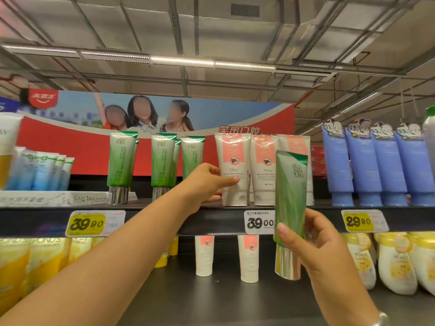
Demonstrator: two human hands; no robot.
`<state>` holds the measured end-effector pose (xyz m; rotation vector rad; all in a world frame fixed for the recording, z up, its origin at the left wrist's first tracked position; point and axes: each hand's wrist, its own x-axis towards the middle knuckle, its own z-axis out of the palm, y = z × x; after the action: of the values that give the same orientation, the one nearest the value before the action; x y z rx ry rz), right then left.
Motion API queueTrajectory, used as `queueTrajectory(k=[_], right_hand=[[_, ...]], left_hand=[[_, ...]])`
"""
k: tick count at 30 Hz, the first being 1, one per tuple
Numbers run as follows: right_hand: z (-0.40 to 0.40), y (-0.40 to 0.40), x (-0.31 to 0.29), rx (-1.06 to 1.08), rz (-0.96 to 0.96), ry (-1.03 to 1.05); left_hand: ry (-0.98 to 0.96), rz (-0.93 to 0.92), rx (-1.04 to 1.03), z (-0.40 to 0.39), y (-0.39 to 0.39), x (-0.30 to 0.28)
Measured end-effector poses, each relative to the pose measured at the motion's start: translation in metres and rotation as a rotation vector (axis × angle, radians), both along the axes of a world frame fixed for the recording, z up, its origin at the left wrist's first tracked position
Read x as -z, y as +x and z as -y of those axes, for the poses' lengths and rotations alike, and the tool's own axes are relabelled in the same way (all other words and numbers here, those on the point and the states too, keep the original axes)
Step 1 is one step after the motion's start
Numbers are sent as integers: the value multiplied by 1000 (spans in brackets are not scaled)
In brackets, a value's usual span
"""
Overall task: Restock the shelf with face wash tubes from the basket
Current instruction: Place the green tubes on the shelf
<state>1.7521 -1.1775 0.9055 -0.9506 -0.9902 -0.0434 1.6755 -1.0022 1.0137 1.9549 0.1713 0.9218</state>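
Supermarket shelving fills your view under ceiling lights. Your right hand (pixel 322 245) grips an upright green face wash tube (pixel 290 201), cap down, before the shelf's front edge (pixel 211 218). Your left hand (pixel 207 182) pinches a pink-labelled tube (pixel 231 170); the green row (pixel 162 161) stands leftward.

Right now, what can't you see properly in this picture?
- Basket: nowhere in the head view, outside the frame.
- Small print on the green tube that the right hand holds: too small and blurred.
- Left hand fingertips: hidden behind the pink-and-white tube.
- Blue tubes: lettering blurred.
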Motion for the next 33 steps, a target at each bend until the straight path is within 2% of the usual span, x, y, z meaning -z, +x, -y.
queueTrajectory(k=[6, 11, 17, 24, 33], right_hand=[[-23, -19, -29, 0, 90, -8], [-61, -48, -63, -3, 194, 9], [-116, -70, -94, 110, 242, -33], [-150, -63, -101, 257, 260, -156], [-148, -55, -92, 252, 276, -311]], left_hand=[[41, 31, -116, -9, -33, -8], [-21, 106, -4, -21, -66, -8], [-132, 204, 113, -38, -91, -15], [-92, 119, 130, -49, -85, -18], [-128, 101, 75, -54, -66, -16]])
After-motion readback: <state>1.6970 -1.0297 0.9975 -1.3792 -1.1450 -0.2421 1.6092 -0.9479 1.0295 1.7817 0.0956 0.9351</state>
